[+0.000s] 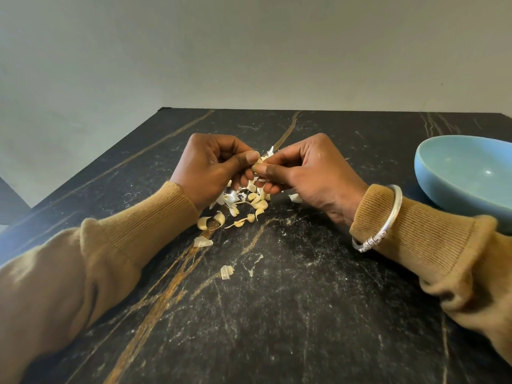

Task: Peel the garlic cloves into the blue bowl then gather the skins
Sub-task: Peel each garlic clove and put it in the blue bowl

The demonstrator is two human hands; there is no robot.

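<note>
My left hand (213, 169) and my right hand (304, 173) meet above the middle of the dark table, both pinching one small garlic clove (259, 162) between thumbs and fingertips. A white flake of skin (269, 152) sticks up from the clove behind my right fingers. Below the hands lies a loose heap of pale garlic skins (243, 202), with stray pieces (226, 272) nearer to me. The blue bowl (468, 176) stands at the right edge, beside my right wrist; the part of its inside that shows holds nothing.
The table (277, 314) is black stone with gold veins and ends against a plain grey wall at the back. A silver bangle (385, 220) circles my right wrist over a tan sleeve. The table's left corner drops off near the left forearm.
</note>
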